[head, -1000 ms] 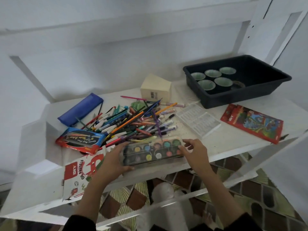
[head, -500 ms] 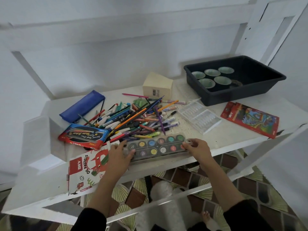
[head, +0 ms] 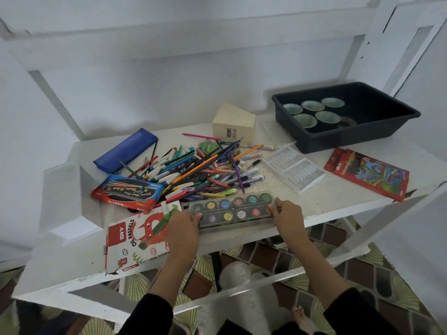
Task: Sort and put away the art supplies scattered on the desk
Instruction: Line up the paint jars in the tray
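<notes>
I see both hands on the watercolour set (head: 232,210), a long clear case with two rows of round paint pans, lying lengthwise along the front edge of the desk (head: 338,204), near its middle. My left hand (head: 182,228) grips the case's left end, fingers curled over the top. My right hand (head: 287,215) grips the right end, fingertips on the lid. I cannot tell whether the case rests fully on the desk or is raised a little.

Just behind the case lies a loose pile of pens and pencils (head: 193,170), crossing each other in the middle of the desk. A blue pencil case (head: 125,151) lies toward the back left corner, at the pile's edge. A red and blue flat box (head: 128,193) sits at the pile's left side. The oil pastels box (head: 135,240) lies at the front left, beside my left hand and overhanging the front edge, with a green marker (head: 162,222) on top of it.

A cream box (head: 233,125) stands at the back edge. A clear plastic insert tray (head: 294,171) lies right of the pile. A red coloured pencil pack (head: 367,174) lies near the right edge. A black tub (head: 387,128) holding green cups (head: 312,105) sits at the back right corner.
</notes>
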The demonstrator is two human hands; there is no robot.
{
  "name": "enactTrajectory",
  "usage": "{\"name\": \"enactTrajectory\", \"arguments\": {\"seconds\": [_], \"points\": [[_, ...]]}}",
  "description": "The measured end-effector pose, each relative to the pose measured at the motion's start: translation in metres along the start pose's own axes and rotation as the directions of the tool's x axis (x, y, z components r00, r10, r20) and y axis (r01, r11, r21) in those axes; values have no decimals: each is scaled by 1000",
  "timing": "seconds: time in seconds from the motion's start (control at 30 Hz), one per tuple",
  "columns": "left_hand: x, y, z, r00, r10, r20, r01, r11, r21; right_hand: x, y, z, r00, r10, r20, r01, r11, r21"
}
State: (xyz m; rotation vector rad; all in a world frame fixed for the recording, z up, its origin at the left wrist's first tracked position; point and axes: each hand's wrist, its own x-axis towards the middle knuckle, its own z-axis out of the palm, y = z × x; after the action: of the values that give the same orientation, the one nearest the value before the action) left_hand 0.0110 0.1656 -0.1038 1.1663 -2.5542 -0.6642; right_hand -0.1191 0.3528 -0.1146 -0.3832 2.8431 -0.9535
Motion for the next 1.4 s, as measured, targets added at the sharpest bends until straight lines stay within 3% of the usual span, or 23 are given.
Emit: {"name": "enactTrajectory", "arguments": {"seconds": [0.1, 0.2, 0.27, 0.33, 0.43, 0.5, 0.57, 0.77, 0.9, 1.0, 1.2, 1.3, 1.4], "points": [[0, -1, 1, 999, 32, -3, -32, 999, 38, 3, -2, 1, 998, -41, 51, 52, 971, -233], [4, -6, -4, 999, 48, 14, -48, 998, 48, 5, -2, 2, 994, -75, 84, 98, 946, -309], [9, -10, -5, 999, 39, 11, -39, 999, 37, 5, -1, 3, 984, -171, 58, 178, 970, -163], [15, -13, -8, 988, 150, 43, -150, 989, 14, 5, -3, -2, 944, -312, 104, 319, 946, -56], [24, -10, -15, 873, 406, 271, -442, 893, 87, 8, -7, -4, 841, -387, 378, 500, 822, -271], [29, -5, -16, 782, 433, 449, -562, 800, 208, 12, -8, -2, 796, -377, 474, 571, 728, -380], [35, -1, -12, 739, 423, 525, -619, 733, 281, 16, -12, 0, 782, -398, 480, 606, 668, -433], [45, 9, -9, 706, 490, 511, -677, 680, 283, 29, -15, -8, 745, -504, 437, 658, 667, -351], [49, 20, -13, 700, 538, 470, -666, 730, 154, 38, -6, -28, 711, -629, 313, 691, 709, -144], [53, 44, -16, 663, 606, 440, -693, 719, 54, 45, 7, -52, 735, -643, 217, 667, 742, -60], [54, 130, 16, 576, 755, 313, -765, 633, -121, 55, 68, -116, 844, -535, -27, 536, 844, 15], [48, 197, 62, 523, 825, 215, -821, 555, -131, 66, 118, -156, 906, -392, -161, 396, 918, -9], [38, 253, 109, 537, 825, 177, -800, 564, -202, 79, 164, -188, 935, -225, -273, 232, 973, -6]]}}
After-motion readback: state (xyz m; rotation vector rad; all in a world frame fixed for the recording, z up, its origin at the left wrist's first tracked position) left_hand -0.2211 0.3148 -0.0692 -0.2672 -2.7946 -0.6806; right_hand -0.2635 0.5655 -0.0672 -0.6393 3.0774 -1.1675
